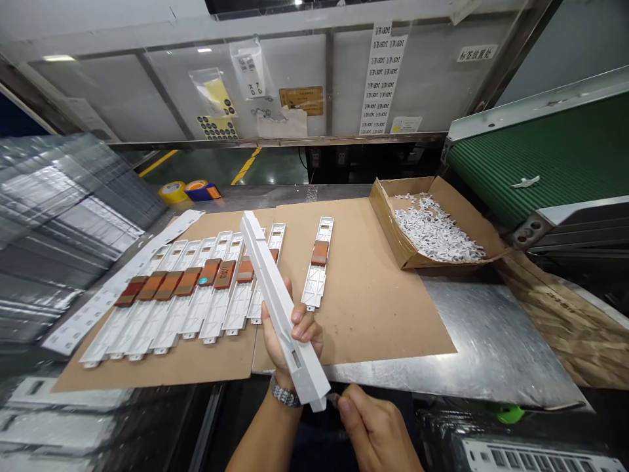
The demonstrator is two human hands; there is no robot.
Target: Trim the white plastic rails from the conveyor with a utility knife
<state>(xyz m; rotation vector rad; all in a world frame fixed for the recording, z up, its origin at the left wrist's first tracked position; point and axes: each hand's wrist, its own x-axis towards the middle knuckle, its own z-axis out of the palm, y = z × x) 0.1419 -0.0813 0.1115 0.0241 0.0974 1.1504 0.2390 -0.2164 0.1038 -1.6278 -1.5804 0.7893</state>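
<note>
A long white plastic housing [282, 295] is gripped in my left hand [307, 322], which wears a metal watch on its wrist. The piece slants up and away, its near end low in the middle of the view. Beside that near end my right hand [376, 423] is pinched closed on a small greyish thing [333, 397], too small to name, that reaches the housing's lower corner. Several similar white parts [189, 314] lie side by side on cardboard, each with a reddish-brown block [173, 284] across it. One more such part [314, 282] rests apart, beyond my left hand.
Cardboard sheets [383, 314] cover much of the metal table [491, 341]. A carton [393, 229] of small white pieces stands at the right, near a green conveyor belt [550, 151]. Wrapped stacks [63, 223] rise at left. Two tape rolls [173, 191] sit at the back.
</note>
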